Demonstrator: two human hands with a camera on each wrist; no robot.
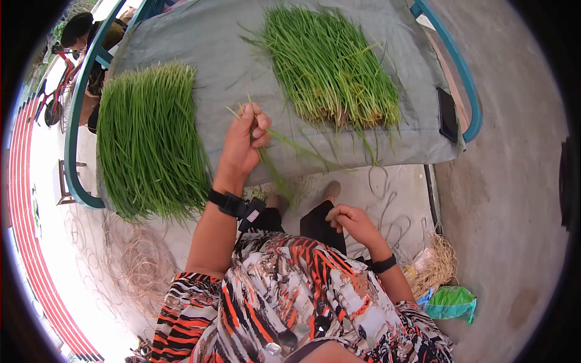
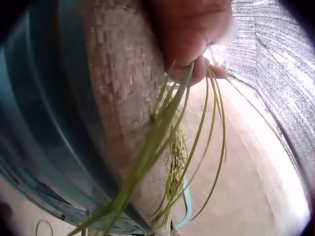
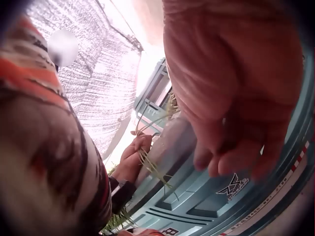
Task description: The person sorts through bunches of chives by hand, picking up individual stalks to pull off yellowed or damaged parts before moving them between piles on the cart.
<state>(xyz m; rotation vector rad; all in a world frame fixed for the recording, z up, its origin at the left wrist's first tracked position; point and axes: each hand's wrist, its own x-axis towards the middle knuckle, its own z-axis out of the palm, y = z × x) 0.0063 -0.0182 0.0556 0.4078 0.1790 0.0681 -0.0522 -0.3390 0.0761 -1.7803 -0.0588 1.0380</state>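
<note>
Between thumb and fingers, my left hand (image 1: 243, 140) pinches a few thin green chives (image 1: 281, 138), raised over the front of the grey cloth. Their long leaves droop below the hand in the left wrist view, where a fingertip hides part of the stalks. My right hand (image 1: 356, 222) hangs in front of my body with loosely bent fingers and nothing in them; it looms large in the right wrist view. To the left lies a neat pile of chives (image 1: 151, 136). A second pile of chives (image 1: 333, 72), its pale root ends towards me, is at the back right.
The grey cloth (image 1: 224, 36) covers a cart bed with teal rails (image 1: 463, 66). A black phone (image 1: 446, 115) lies at its right edge. On the ground are loose twine (image 1: 142, 257), a straw-coloured bundle (image 1: 439, 260) and a green bag (image 1: 451, 302). Another person (image 1: 91, 42) is at the far left.
</note>
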